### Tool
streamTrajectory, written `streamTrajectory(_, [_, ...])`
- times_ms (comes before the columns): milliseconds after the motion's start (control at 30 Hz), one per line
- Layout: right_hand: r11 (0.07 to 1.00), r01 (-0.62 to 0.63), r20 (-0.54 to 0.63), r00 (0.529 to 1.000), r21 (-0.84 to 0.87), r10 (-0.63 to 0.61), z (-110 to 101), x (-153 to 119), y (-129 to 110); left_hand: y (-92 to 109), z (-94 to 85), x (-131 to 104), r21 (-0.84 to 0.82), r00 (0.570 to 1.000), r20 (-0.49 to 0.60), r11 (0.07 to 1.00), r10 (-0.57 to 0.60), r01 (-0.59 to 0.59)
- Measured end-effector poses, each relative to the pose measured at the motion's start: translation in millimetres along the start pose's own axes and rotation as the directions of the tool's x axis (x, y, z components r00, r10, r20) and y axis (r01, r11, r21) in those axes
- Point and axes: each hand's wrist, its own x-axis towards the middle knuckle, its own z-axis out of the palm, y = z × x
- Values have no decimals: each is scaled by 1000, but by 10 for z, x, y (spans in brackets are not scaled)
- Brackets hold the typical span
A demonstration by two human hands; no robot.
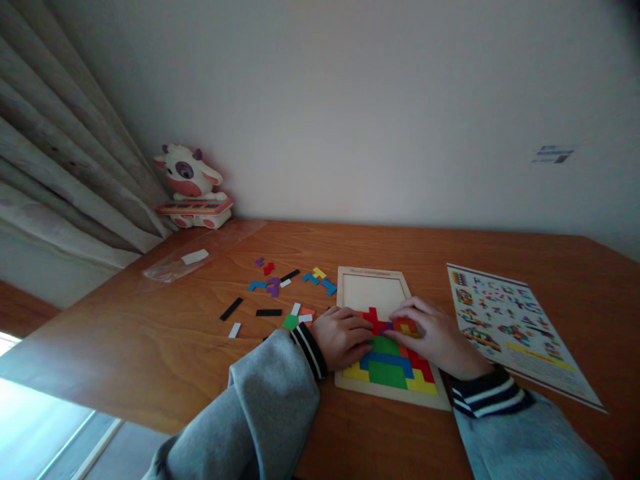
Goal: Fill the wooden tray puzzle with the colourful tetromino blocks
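Observation:
A wooden puzzle tray (pixel 342 283) lies on the table. Its lower part is filled with flat coloured pieces, among them a green piece (pixel 387 375), a blue piece (pixel 385 360) and a red piece (pixel 371 316); the upper part shows bare wood. My left hand (pixel 345 337) rests over the tray's left side, fingers laid across the pieces and hiding some. My right hand (pixel 434 335) reaches in from the right, thumb and fingers apart, tips touching pieces near a small purple piece (pixel 386 327). Red and yellow show between thumb and fingers.
Loose pieces, including a black strip (pixel 269 313) and a yellow piece (pixel 319 273), lie left of the tray. A printed pattern sheet (pixel 515 320) is on the right. Further left are a clear plastic bag (pixel 173 268) and a cow toy keyboard (pixel 195 190) by the curtain (pixel 65 133).

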Motion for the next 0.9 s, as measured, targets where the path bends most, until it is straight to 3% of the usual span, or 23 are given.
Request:
streamTrajectory(167, [998, -30, 38, 999, 51, 28, 22, 2, 19, -9, 21, -5, 0, 1000, -3, 1000, 2, -2])
streamTrajectory(500, [997, -40, 5, 999, 67, 40, 43, 19, -88, 3, 3, 7, -2, 1000, -30, 1000, 9, -9])
streamTrajectory(633, [997, -24, -15, 1000, 72, 25, 52, 23, -108, -15, -42, 19, 30, 990, -96, 993, -107, 111])
streamTrajectory(700, [997, -26, -17, 999, 70, 27, 51, 22, -113, -72, -84, 19, 81, 958, -147, 962, -247, 261])
streamTrajectory(767, [997, -27, -23, 999, 68, 28, 48, 19, -115, -180, -149, -1, 151, 896, -195, 890, -399, 430])
streamTrajectory(900, [998, -23, -21, 999, 65, 25, 52, 13, -111, -551, -327, -150, 277, 713, -273, 657, -646, 701])
